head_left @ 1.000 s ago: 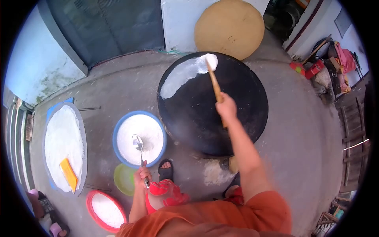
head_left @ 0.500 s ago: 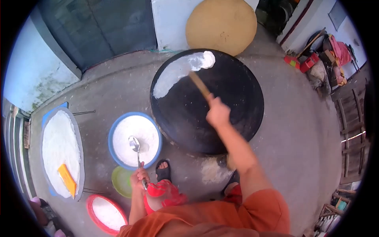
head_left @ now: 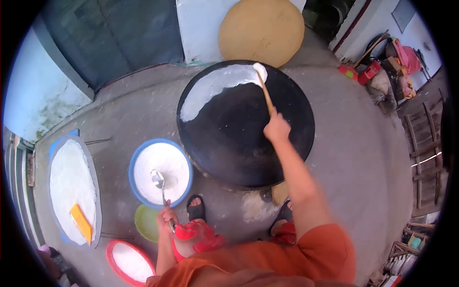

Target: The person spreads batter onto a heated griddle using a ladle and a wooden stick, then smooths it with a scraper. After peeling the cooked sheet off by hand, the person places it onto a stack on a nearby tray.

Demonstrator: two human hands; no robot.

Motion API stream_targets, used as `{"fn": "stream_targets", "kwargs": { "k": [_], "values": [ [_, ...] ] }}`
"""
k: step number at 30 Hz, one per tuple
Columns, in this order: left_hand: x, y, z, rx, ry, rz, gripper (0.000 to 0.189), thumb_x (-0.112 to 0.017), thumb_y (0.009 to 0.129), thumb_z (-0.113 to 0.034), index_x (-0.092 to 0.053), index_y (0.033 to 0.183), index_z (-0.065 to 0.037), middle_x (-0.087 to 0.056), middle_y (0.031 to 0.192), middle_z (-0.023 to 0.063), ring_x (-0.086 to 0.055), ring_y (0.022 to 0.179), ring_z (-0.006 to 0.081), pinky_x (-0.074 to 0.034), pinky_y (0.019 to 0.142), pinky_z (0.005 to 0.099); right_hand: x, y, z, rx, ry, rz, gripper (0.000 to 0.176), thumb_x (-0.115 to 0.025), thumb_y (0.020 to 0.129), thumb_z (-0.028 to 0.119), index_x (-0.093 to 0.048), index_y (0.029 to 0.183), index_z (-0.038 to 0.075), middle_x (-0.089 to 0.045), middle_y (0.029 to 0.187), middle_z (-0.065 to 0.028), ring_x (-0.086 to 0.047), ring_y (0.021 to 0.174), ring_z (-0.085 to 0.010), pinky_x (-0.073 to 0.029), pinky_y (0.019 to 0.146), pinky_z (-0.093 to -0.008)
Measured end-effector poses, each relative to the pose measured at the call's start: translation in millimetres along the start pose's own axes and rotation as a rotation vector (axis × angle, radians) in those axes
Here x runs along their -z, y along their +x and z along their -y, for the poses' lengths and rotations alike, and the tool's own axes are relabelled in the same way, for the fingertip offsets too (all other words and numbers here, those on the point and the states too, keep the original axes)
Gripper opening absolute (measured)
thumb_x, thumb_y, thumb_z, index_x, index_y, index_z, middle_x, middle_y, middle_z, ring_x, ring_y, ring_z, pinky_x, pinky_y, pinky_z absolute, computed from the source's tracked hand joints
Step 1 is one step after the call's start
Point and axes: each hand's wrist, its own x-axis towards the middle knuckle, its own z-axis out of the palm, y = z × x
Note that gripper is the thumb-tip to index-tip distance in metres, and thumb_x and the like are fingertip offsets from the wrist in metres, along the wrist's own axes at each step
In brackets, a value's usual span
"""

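Note:
My right hand [head_left: 277, 127] is wrapped round a flat wooden spreader [head_left: 266, 94] above a large round black griddle [head_left: 239, 143]. The spreader's far end meets a white lump of batter [head_left: 260, 72] at the griddle's far edge. A thin curved band of white batter [head_left: 205, 91] runs from there to the griddle's left side. My left hand [head_left: 167, 218] grips the handle of a metal ladle [head_left: 158, 179], whose bowl hangs over a blue basin [head_left: 131, 174]. White, batter-like stuff [head_left: 155, 155] fills much of that basin.
Left stands an oval tray [head_left: 97, 210] covered in white, bearing an orange-yellow scraper [head_left: 81, 223]. A red basin [head_left: 114, 271] and a green basin [head_left: 145, 223] lie near my feet. A round tan board [head_left: 262, 31] leans on the wall behind the griddle. Clutter [head_left: 394, 71] lines the right wall.
My right hand and the spreader have swung right, pushing the batter lump right along the griddle's far edge. The batter band is longer. My left hand still holds the ladle over the basin.

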Motion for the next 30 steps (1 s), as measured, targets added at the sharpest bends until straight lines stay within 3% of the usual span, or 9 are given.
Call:
{"fn": "stream_targets", "kwargs": {
  "k": [4,7,11,14,18,22,25,27,30],
  "values": [
    [-12.5,-1.9,12.0,-0.057,0.008,-0.048,0.027,-0.034,0.090,-0.012,-0.049,0.108,0.002,-0.041,0.062,0.0011,-0.037,0.045,0.0079,-0.032,0.036,0.0199,-19.5,-59.1,34.1,0.216,0.078,0.046,0.061,-0.053,0.071,0.009,-0.032,0.128,0.005,-0.053,0.100,-0.0164,-0.061,0.079,-0.0314,-0.050,0.067,-0.0389],
    [-13.6,-4.7,15.0,-0.067,0.015,-0.044,0.028,-0.034,0.090,-0.012,-0.049,0.108,0.002,-0.040,0.062,0.0010,-0.035,0.044,0.0079,-0.031,0.035,0.0199,-20.8,-12.3,7.1,0.072,-0.135,-0.015,0.062,-0.053,0.072,0.008,-0.031,0.129,0.005,-0.054,0.098,-0.0147,-0.062,0.078,-0.0301,-0.050,0.065,-0.0377],
    [-6.2,-1.4,5.9,-0.059,0.012,-0.021,0.028,-0.033,0.090,-0.012,-0.049,0.108,0.002,-0.039,0.061,0.0003,-0.035,0.044,0.0076,-0.031,0.035,0.0196,6.4,-17.5,-30.3,-0.067,-0.055,0.038,0.062,-0.054,0.073,0.011,-0.030,0.130,0.005,-0.054,0.098,-0.0158,-0.061,0.082,-0.0294,-0.050,0.067,-0.0387],
    [-8.4,0.2,7.7,-0.067,0.040,-0.020,0.027,-0.033,0.090,-0.012,-0.050,0.107,0.002,-0.038,0.060,-0.0004,-0.035,0.045,0.0076,-0.032,0.037,0.0194,15.8,-35.9,14.5,-0.013,0.201,0.078,0.060,-0.052,0.073,0.012,-0.033,0.129,0.006,-0.053,0.107,-0.0189,-0.058,0.088,-0.0347,-0.046,0.077,-0.0439],
    [-12.9,-5.6,12.5,-0.045,0.058,-0.057,0.028,-0.033,0.091,-0.013,-0.049,0.107,0.002,-0.038,0.061,-0.0003,-0.035,0.045,0.0078,-0.032,0.037,0.0194,-24.6,25.2,5.4,0.055,-0.178,-0.091,0.046,-0.046,0.080,0.013,-0.037,0.123,0.000,-0.056,0.092,-0.0139,-0.063,0.073,-0.0267,-0.051,0.060,-0.0361],
    [-4.4,-5.7,4.1,-0.058,0.035,-0.013,0.030,-0.031,0.092,-0.016,-0.049,0.107,0.002,-0.039,0.063,0.0001,-0.037,0.046,0.0081,-0.033,0.037,0.0197,17.8,-4.8,-52.1,-0.103,-0.063,-0.003,0.054,-0.054,0.076,0.013,-0.037,0.126,0.004,-0.057,0.097,-0.0165,-0.060,0.088,-0.0313,-0.049,0.073,-0.0407],
    [-8.0,-5.4,6.3,-0.096,0.049,-0.018,0.031,-0.030,0.092,-0.017,-0.049,0.107,0.003,-0.040,0.063,0.0007,-0.037,0.046,0.0083,-0.033,0.037,0.0203,-22.8,-33.9,-109.8,0.144,0.407,-0.131,0.042,-0.049,0.082,0.016,-0.045,0.121,0.001,-0.060,0.089,-0.0188,-0.061,0.083,-0.0280,-0.048,0.074,-0.0334],
    [-16.1,-13.4,5.6,-0.134,0.071,-0.024,0.031,-0.030,0.092,-0.017,-0.049,0.107,0.003,-0.040,0.063,0.0010,-0.037,0.046,0.0084,-0.033,0.036,0.0205,3.0,-50.8,-109.3,0.119,0.786,0.074,0.037,-0.048,0.087,0.018,-0.048,0.121,0.004,-0.060,0.082,-0.0105,-0.059,0.066,-0.0178,-0.047,0.063,-0.0276],
    [-32.6,-25.7,9.1,-0.136,0.102,-0.021,0.031,-0.031,0.091,-0.015,-0.048,0.109,0.003,-0.041,0.063,0.0017,-0.037,0.045,0.0086,-0.033,0.036,0.0205,14.6,-26.8,-124.3,-0.153,1.172,0.092,0.035,-0.042,0.090,0.012,-0.047,0.125,0.011,-0.059,0.076,-0.0010,-0.044,0.046,-0.0046,-0.039,0.045,-0.0202]
  ]
}}
